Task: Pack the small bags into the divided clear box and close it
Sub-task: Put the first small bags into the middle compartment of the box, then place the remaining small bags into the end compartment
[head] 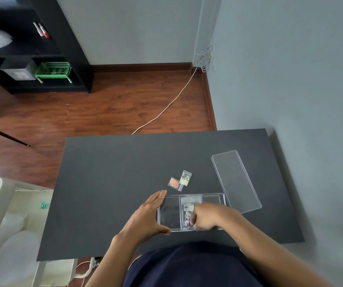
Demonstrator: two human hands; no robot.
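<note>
The divided clear box [169, 212] lies near the front edge of the black table. My left hand [147, 216] braces its left end, fingers spread along the side. My right hand [205, 216] reaches into the middle compartment, fingers pinched on a small labelled bag [188, 207] lying there. The left compartment holds nothing. Two more small bags rest on the table just beyond the box: an orange one [174, 183] and a yellow-green one [185, 178]. The clear lid [235, 181] lies separately to the right, set at an angle.
The black table [108, 193] stands against a grey wall on the right. A white chair [5, 214] is at the left, a black shelf unit [42, 48] stands at the far left, and a cable [172, 102] runs across the wooden floor.
</note>
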